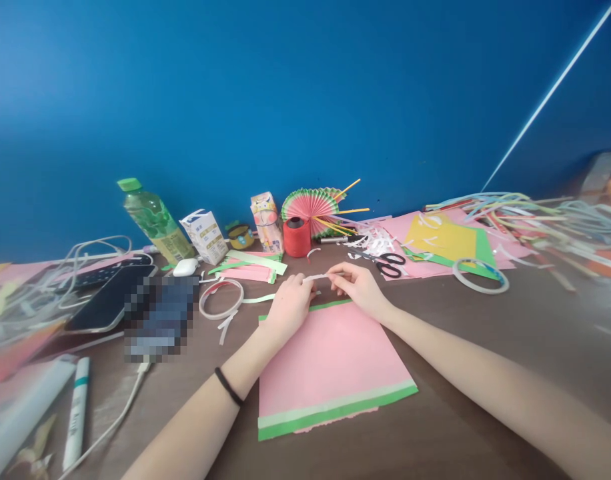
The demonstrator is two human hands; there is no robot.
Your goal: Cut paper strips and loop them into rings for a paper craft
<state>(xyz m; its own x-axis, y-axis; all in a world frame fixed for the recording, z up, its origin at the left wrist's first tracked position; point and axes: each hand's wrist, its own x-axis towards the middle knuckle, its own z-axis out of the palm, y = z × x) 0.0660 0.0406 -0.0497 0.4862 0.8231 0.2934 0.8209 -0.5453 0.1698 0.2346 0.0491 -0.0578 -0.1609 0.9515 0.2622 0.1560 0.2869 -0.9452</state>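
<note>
A short white strip point(315, 277), either tape or paper, is stretched between my two hands above the far edge of a pink paper sheet. My left hand point(289, 303) pinches its left end, and the fingertips of my right hand point(356, 285) are closed on the other end. Beneath them lies the pink sheet point(330, 363), with green bands along its near and far edges. My left forearm partly covers its left side. Just left of my left hand, a roll of tape point(221, 299) lies flat, with small white scraps point(227, 325) beside it.
A red thread spool point(296, 239) and a folded watermelon-like paper fan point(313, 208) stand behind my hands. Scissors point(390, 265) and another tape roll point(480, 276) lie to the right. Left are a phone point(165, 317), a green-capped bottle point(155, 220) and a marker point(77, 413).
</note>
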